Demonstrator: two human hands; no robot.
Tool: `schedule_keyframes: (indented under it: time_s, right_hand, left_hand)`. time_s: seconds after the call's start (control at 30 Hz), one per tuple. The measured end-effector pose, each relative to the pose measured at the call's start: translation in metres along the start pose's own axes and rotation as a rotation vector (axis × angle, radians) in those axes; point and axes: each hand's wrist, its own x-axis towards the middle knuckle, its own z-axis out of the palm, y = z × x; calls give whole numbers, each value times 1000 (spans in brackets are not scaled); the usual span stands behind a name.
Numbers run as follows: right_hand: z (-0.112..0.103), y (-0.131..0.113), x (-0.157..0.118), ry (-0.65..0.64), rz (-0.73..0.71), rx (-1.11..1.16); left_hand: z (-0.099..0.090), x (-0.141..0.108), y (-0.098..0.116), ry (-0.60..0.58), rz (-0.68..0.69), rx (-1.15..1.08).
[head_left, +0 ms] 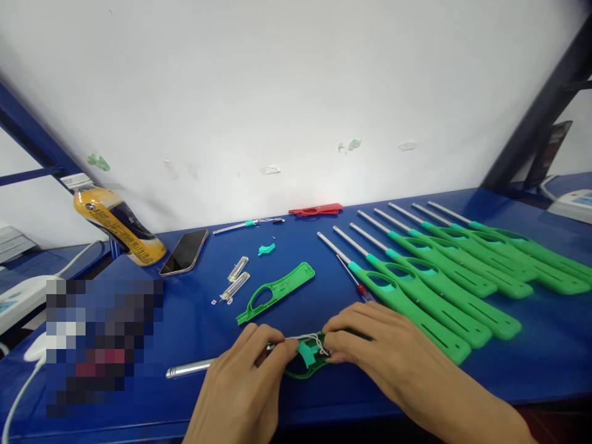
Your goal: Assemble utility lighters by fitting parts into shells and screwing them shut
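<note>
Near the front edge of the blue table, my left hand (245,379) is closed around the base of a silver tube (189,369) and the near end of a green lighter shell (296,374). My right hand (383,351) pinches the shell's other end, beside thin white wires (314,338). A teal trigger piece (307,356) sits in the shell between my hands. Beyond them lies an empty green half shell (282,288), inner side up. Two clear fuel tanks (238,280) and a loose teal trigger (267,249) rest farther back.
Several green lighters (430,308) lie in a row at the right, with a screwdriver (360,287) beside them. A phone (185,251) and a yellow bottle (120,225) are at the left. Red shells (317,210) and a tube with wires (235,227) lie near the wall.
</note>
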Motion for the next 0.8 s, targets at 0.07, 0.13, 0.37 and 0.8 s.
schedule_keyframes:
  time_s: [0.07,0.13,0.37,0.8]
  right_hand:
    - [0,0,0,-8,8,-7]
    - [1,0,-1,-8,2,-19]
    - [1,2,-4,-15,-33,-44]
    - [-3,-5,-2,55,-99,-102]
  left_hand:
    - [0,0,0,3,4,-3]
    - [0,0,1,16,-5,0]
    - [2,0,2,51,-16,22]
    - [6,2,5,84,-2,29]
